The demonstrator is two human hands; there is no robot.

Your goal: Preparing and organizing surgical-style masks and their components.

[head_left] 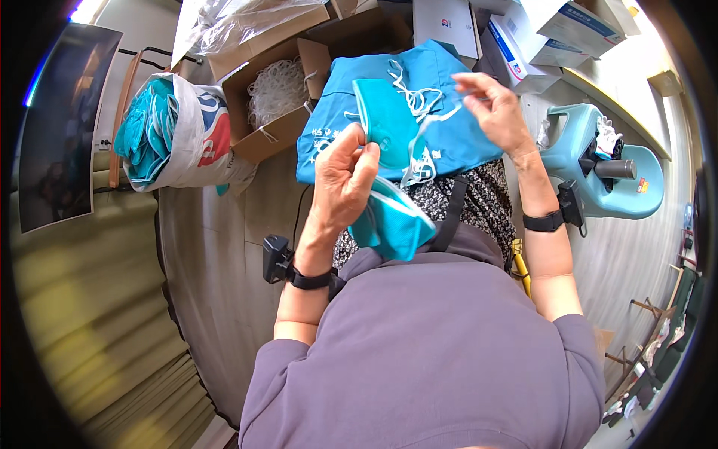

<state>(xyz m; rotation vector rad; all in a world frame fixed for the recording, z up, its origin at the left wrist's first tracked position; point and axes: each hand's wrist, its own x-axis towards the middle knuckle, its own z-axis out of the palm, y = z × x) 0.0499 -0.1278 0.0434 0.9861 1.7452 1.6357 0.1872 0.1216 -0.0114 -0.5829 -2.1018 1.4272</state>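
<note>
Left hand (pixel 345 176) pinching flat teal fabric piece (pixel 385 112) over blue cloth apron (pixel 475 146); right hand (pixel 497 116) spread; piece seemingly unfinished; teal-filled white bag (pixel 191 138) left of apron.

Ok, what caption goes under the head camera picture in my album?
Left hand pinching a teal face mask, right hand raised, above white cords on blue cloth.

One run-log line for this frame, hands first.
left hand: pinches teal piece | right hand: raised near white cords, grip unclear | nearby: blue cloth, stuffed white bag, carton of white bands, light-blue stool
</note>
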